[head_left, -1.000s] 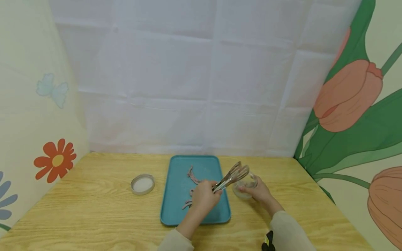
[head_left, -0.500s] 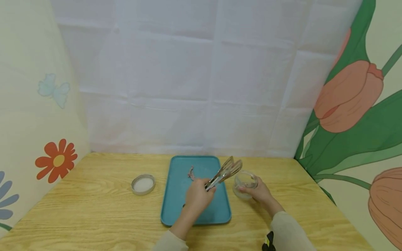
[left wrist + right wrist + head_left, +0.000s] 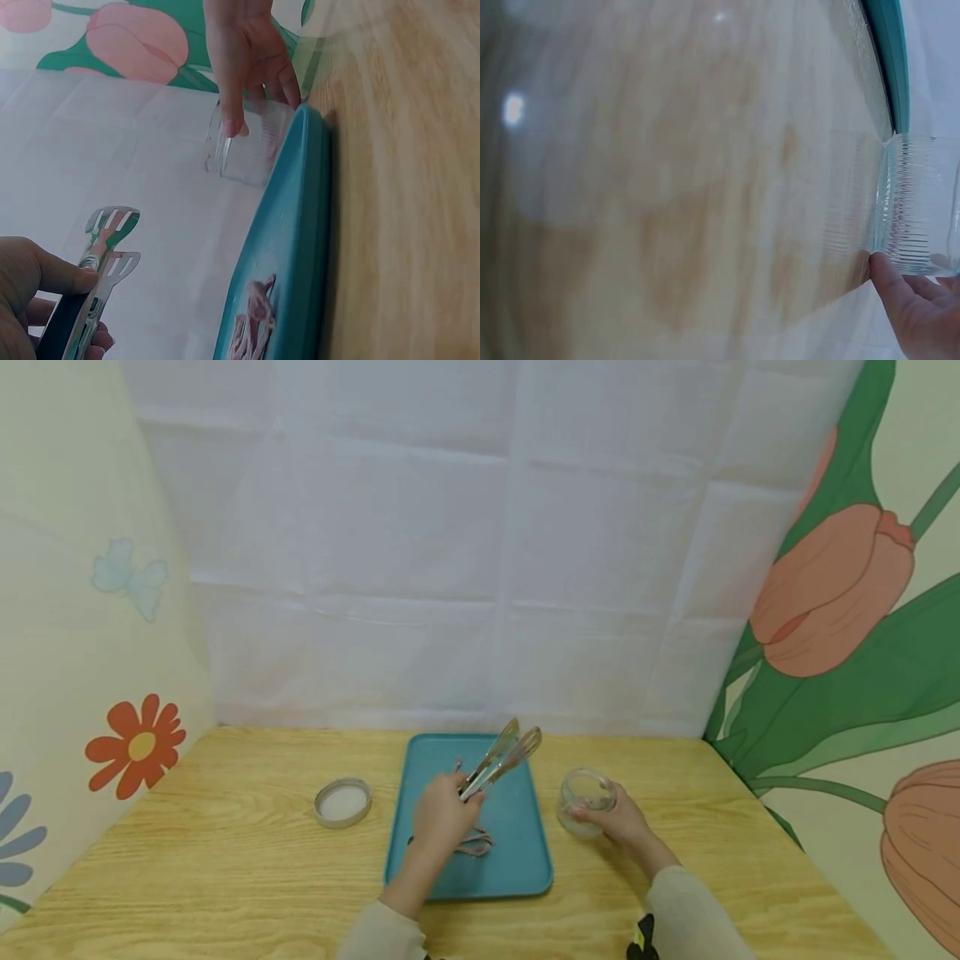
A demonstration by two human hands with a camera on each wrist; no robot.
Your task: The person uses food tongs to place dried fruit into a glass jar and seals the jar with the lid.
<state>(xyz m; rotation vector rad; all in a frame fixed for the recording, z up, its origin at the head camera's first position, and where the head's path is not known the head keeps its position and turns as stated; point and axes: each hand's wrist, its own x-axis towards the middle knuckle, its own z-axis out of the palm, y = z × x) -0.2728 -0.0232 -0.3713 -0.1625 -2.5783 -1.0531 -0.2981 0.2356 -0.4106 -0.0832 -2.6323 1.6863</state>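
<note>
My left hand grips a pair of metal tongs above the blue tray. The slotted tips of the tongs stand a little apart with nothing visible between them. Pinkish strips, like shredded meat, lie on the tray, partly covered by my left hand and arm. Just right of the tray, my right hand holds a clear glass jar upright on the table. A little pinkish stuff seems to be inside the jar, but it is hard to make out.
A round lid lies on the wooden table left of the tray. A white sheet hangs behind the table. Painted walls stand at both sides. Something small, black and yellow shows at my right sleeve.
My left hand with the tongs has moved left, away from the jar and over the tray, uncovering strips near the tray's middle. My right hand and the jar have stayed in place.
</note>
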